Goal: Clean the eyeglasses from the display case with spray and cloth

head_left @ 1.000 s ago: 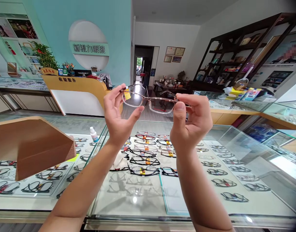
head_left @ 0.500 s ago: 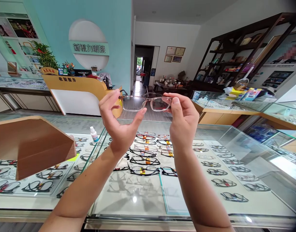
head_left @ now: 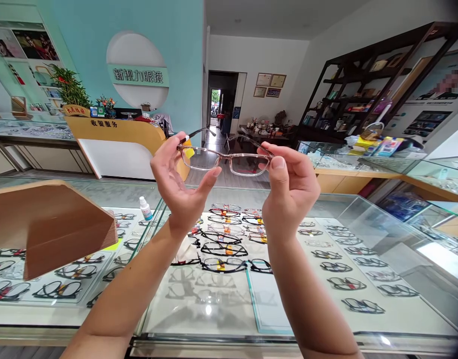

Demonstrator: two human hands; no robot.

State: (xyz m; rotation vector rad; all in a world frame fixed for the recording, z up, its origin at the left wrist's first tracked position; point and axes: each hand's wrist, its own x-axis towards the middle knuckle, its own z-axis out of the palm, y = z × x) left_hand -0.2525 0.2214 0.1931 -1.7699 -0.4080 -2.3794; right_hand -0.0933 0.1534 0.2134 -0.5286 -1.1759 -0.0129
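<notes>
A pair of eyeglasses (head_left: 224, 156) with a clear and brown frame is held up in the air above the glass counter. Its temples are unfolded and point away from me, their tips rising above the lenses. My left hand (head_left: 180, 174) grips the left hinge side, its thumb reaching below the left lens. On the other side, my right hand (head_left: 289, 184) pinches the right hinge between thumb and fingers. A yellow tag (head_left: 189, 152) shows beside the left lens. Rows of eyeglasses (head_left: 224, 248) lie in the counter below my hands.
The glass display counter (head_left: 214, 319) spans the front, with a white-and-teal board (head_left: 270, 299) on it. A brown wooden object (head_left: 64, 224) stands at left, near a small white spray bottle (head_left: 145, 208). Beyond are a cashier desk (head_left: 116, 144) and dark shelves (head_left: 348, 94).
The eyeglasses have tilted, so the temples now show higher above the lenses. The right side sits slightly lower, and my right hand has shifted a little to the right.
</notes>
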